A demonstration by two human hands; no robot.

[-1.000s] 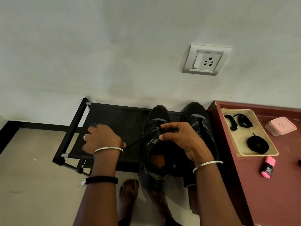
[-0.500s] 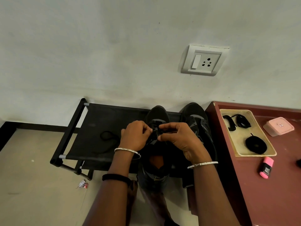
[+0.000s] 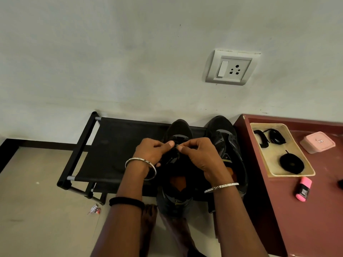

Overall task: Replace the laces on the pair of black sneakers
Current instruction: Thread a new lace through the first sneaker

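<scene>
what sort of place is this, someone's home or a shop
Most likely a room in a home, perhaps by the entry: a low black shoe rack holding black sneakers stands against a painted wall with a switch-and-socket plate, beside a maroon table with a tray of laces.

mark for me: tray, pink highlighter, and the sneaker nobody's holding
tray [image 3: 272, 160]: head view, bare floor by its left wall.
pink highlighter [image 3: 303, 191]: head view, black label at mid-body.
unheld sneaker [image 3: 225, 140]: head view, upper beside the eyelets.
</scene>
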